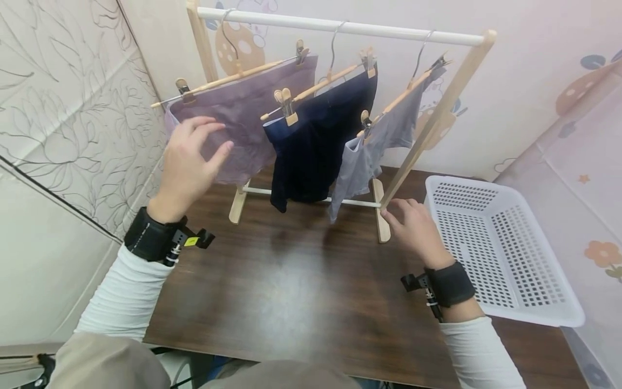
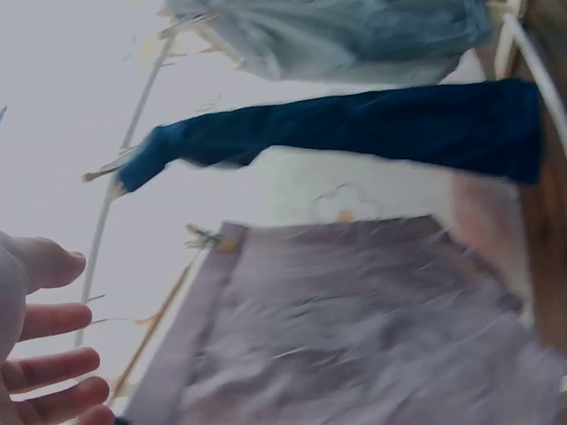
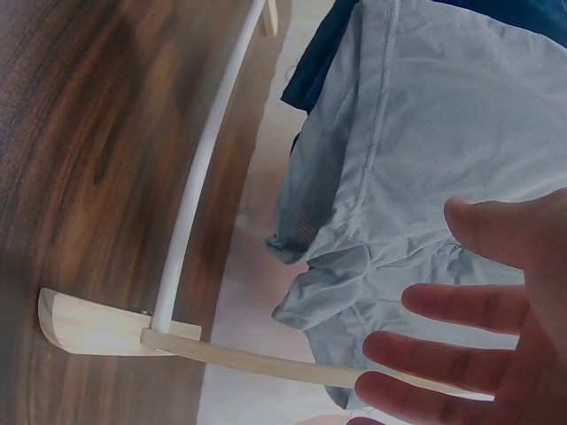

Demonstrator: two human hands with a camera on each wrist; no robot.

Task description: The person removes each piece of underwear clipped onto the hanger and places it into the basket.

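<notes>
A small wooden drying rack (image 1: 439,116) stands on the dark wooden table (image 1: 301,292). Three clip hangers hang from its white top rail: one carries a purple garment (image 1: 243,121) (image 2: 354,328), one a navy garment (image 1: 316,140) (image 2: 354,128), one a pale grey garment (image 1: 384,135) (image 3: 425,150). My left hand (image 1: 187,162) (image 2: 40,345) is raised with spread fingers just in front of the purple garment, holding nothing. My right hand (image 1: 413,227) (image 3: 478,328) hovers low by the rack's right foot (image 1: 381,216) (image 3: 97,328) and slanted post, fingers straight, empty.
A white perforated plastic basket (image 1: 500,248) sits on the table to the right of the rack, with nothing visible inside. Patterned fabric walls close in on the left, back and right. The table's near half is bare wood.
</notes>
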